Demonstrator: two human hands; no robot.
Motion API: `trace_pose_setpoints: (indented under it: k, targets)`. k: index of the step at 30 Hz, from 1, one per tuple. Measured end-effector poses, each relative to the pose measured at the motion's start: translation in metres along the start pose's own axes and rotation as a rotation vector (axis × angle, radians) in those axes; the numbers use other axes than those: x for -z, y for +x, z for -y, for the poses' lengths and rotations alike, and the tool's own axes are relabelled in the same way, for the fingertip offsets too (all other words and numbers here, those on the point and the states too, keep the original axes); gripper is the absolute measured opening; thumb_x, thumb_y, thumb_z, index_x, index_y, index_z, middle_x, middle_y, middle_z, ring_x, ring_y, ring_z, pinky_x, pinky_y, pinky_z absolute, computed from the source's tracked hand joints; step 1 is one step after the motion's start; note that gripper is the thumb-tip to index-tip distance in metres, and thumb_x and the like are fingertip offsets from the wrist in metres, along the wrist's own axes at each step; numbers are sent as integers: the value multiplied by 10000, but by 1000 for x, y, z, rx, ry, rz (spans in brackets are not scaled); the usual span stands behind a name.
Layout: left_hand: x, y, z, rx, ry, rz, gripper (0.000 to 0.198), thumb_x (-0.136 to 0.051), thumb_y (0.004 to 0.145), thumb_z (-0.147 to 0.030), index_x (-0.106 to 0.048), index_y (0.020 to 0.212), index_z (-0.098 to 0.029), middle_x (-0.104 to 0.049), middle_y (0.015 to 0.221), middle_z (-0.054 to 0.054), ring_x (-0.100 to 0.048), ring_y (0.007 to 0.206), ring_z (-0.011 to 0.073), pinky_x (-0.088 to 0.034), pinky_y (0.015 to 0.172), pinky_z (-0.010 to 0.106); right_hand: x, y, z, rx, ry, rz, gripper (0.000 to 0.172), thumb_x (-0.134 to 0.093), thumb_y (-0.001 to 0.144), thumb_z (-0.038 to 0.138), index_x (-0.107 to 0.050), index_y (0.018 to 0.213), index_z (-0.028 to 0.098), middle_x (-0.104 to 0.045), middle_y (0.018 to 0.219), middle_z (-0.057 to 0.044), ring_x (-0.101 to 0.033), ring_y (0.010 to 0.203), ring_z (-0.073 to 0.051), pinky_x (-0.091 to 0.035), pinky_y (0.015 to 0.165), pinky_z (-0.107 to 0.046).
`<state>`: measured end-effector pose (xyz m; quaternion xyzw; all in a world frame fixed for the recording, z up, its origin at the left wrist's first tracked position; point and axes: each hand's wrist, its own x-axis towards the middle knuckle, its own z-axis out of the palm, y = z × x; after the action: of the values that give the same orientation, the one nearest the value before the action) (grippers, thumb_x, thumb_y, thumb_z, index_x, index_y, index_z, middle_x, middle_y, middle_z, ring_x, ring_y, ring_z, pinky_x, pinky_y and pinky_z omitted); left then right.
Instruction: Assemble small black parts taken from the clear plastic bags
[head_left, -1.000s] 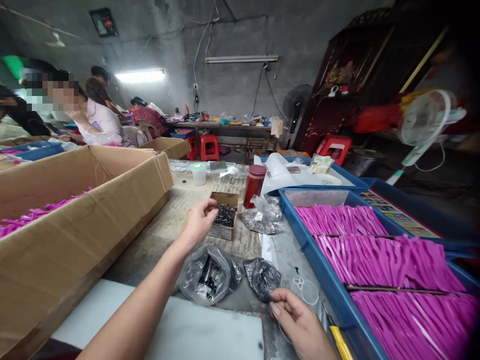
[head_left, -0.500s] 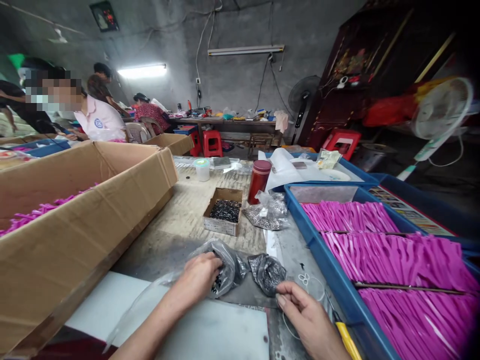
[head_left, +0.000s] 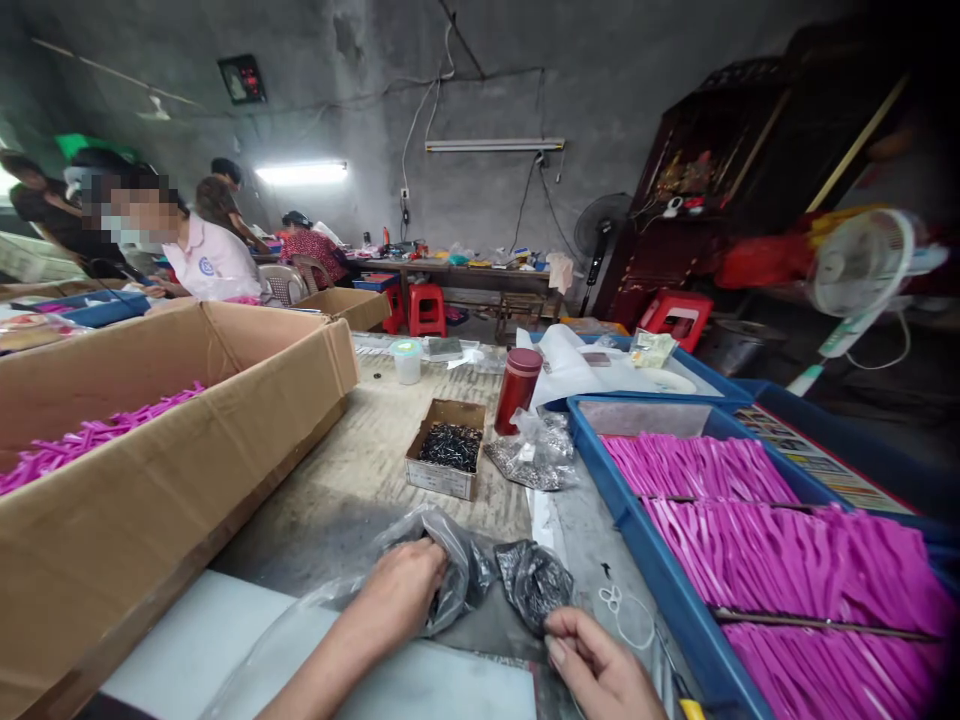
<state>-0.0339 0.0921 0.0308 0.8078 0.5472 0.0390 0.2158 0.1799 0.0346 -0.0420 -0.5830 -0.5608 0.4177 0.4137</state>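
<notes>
My left hand (head_left: 399, 592) reaches into a clear plastic bag (head_left: 461, 560) of small black parts lying on the table near me; its fingertips are hidden inside the bag. My right hand (head_left: 596, 665) rests at the bottom edge, fingers curled, thumb and forefinger pinching the edge of a smaller crumpled dark bag (head_left: 534, 580). A small cardboard box (head_left: 446, 460) filled with tiny black pieces sits further back on the table.
A large cardboard carton (head_left: 187, 470) with pink strips stands at the left. A blue tray (head_left: 652, 570) of magenta strips fills the right. A red flask (head_left: 517, 390), a silvery bag (head_left: 536, 450) and a white cup (head_left: 407, 360) sit beyond. Several people work at the back left.
My left hand came back from the small cardboard box to the clear bag and went into it. The right hand stayed at the dark bag. The view shifted a little.
</notes>
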Motion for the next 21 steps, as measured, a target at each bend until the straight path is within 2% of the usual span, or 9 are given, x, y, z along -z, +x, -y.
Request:
trace_pose_setpoints:
  k: [3, 6, 16, 21]
  targets:
    - [-4, -3, 5, -34, -43, -107, 198, -343, 745, -121, -509, 652, -175, -559, 628, 9, -506, 593, 143, -351, 543, 213, 2, -1, 4, 1, -19, -24, 250, -472, 692, 404, -562, 717, 172, -540, 542, 19, -509, 531, -136, -396, 501, -196]
    - [-9, -5, 10, -37, -130, -206, 193, -355, 738, -117, -513, 642, -172, -535, 581, -12, -496, 556, 125, -355, 524, 199, 7, -1, 13, 2, -87, -2, 231, -469, 707, 377, -575, 739, 174, -568, 569, 9, -528, 552, -143, -406, 501, -193]
    - [-10, -15, 7, -96, -300, -294, 233, -398, 714, -99, -614, 713, -187, -595, 669, 9, -554, 638, 134, -408, 593, 210, 13, 20, 37, 178, -482, -14, 167, -396, 745, 195, -563, 742, 189, -618, 707, -30, -569, 675, -166, -418, 616, -239]
    - [-11, -16, 8, -93, -367, -353, 222, -399, 716, -109, -611, 728, -171, -591, 670, 15, -560, 643, 138, -425, 595, 217, 8, 31, 40, 222, -778, 91, 223, -360, 748, 119, -571, 732, 190, -590, 725, -26, -548, 719, -152, -390, 642, -229]
